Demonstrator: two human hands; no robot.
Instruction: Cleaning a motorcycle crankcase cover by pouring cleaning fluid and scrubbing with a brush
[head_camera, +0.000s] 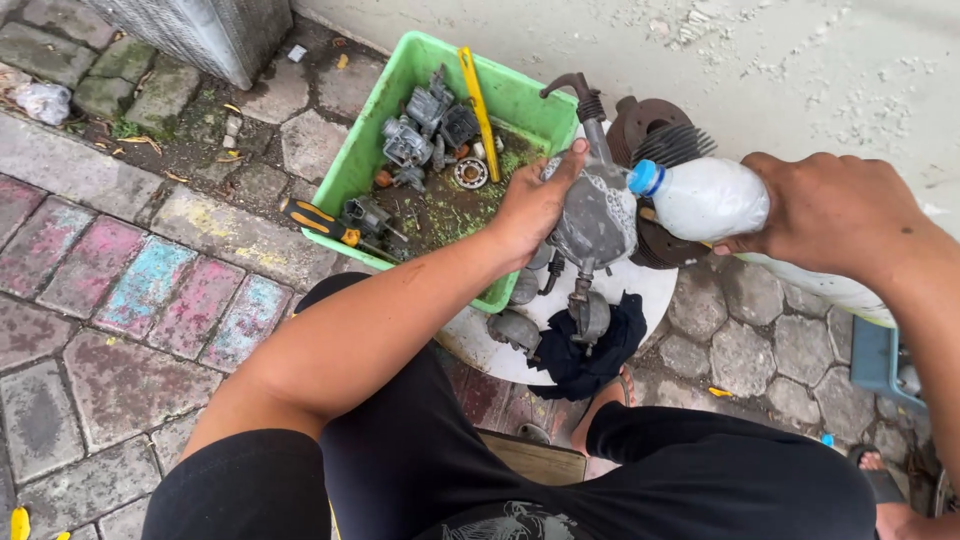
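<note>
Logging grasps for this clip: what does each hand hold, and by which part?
Left hand holds the grey metal carburettor by its left side. Right hand holds the clear plastic bottle with blue cap by its base end, tipped toward the carburettor.

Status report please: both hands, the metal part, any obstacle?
Left hand grips grey carburetor. Right hand holds plastic bottle, tilted toward it. Nothing between.

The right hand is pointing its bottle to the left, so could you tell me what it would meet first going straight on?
Probably the grey carburetor in the left hand; the bottle in the right hand already nearly touches it.
</note>
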